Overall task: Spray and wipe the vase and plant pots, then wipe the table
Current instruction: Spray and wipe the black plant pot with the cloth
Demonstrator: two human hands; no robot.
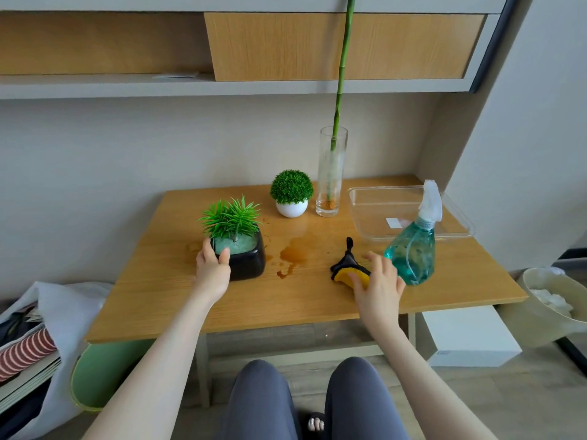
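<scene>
Grey-trousered knees sit below the wooden table [317, 296]. To steady it, my left hand [212, 271] clamps the glossy black square pot [251, 265]; my right hand [379, 289], fingers spread, presses the yellow-and-black cloth [347, 269] beside the teal spray bottle [411, 252], ready for wiping.

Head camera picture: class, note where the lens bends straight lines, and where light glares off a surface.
Head view: the wide lens bows the shelf edge and tilts the right wall; soft daylight gives a pale sheen on the wet table near the glass vase; shadows are faint and focus is sharp.
</scene>
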